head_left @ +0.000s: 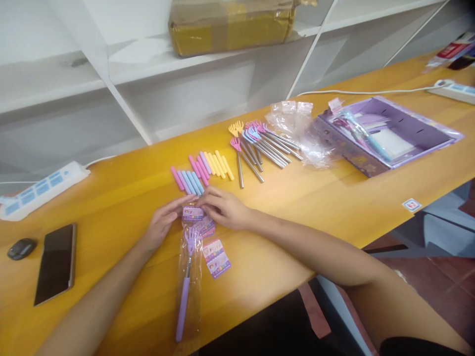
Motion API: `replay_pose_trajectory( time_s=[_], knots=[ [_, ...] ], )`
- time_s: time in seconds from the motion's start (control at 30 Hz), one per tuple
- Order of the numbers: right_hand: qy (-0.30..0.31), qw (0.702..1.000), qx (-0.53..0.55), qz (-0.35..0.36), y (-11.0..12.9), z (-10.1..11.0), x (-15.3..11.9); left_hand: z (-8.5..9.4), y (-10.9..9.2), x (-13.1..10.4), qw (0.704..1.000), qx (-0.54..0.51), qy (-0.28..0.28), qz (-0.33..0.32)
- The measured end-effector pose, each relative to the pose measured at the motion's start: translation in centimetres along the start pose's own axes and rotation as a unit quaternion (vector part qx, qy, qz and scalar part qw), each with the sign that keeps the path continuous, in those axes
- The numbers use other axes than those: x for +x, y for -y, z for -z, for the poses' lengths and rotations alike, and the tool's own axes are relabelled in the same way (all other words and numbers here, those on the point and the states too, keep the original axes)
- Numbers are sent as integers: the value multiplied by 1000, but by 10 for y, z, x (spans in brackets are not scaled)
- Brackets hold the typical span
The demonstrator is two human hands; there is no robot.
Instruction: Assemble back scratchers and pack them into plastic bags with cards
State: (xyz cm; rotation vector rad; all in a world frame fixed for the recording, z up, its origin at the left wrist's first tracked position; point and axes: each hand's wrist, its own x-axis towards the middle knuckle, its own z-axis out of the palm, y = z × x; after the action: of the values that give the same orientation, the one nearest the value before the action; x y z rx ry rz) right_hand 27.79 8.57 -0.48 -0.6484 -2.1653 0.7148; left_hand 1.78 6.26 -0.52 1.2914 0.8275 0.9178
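A purple hand-shaped scratcher (183, 301) lies in a clear plastic bag on the wooden table, its claw end toward my hands. A printed card (193, 213) sits at the top of the bag. My left hand (166, 218) rests at the card's left side with its fingers stretched out. On the other side, my right hand (222, 206) has its fingertips pressed together at the card's upper right; what they pinch is too small to name. More cards (216, 258) lie just right of the bag. Coloured tubes (191, 183) lie beyond my hands.
Metal scratchers (267, 146) and empty clear bags (297, 123) lie farther back. A purple box (426, 123) holds packaged items. Phone (55, 264), mouse (21, 248) and power strip (44, 190) are at left. A taped carton (233, 27) stands on the shelf.
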Motion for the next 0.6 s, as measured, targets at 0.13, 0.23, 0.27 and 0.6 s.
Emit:
replay_pose_trajectory(
  time_s=[0.13,0.23,0.27,0.6],
  knots=[
    [1,1000,-3,9,-2,0,0,0,-1,-1,1000,1,4,0],
    [3,1000,-6,10,-2,-1,-1,1,-1,-1,1000,5,-1,6],
    [2,1000,-10,6,-1,-1,-1,1,-1,-1,1000,4,-2,7],
    [-70,994,17,-82,0,-3,1,-1,-5,2,999,12,32,-16]
  ],
)
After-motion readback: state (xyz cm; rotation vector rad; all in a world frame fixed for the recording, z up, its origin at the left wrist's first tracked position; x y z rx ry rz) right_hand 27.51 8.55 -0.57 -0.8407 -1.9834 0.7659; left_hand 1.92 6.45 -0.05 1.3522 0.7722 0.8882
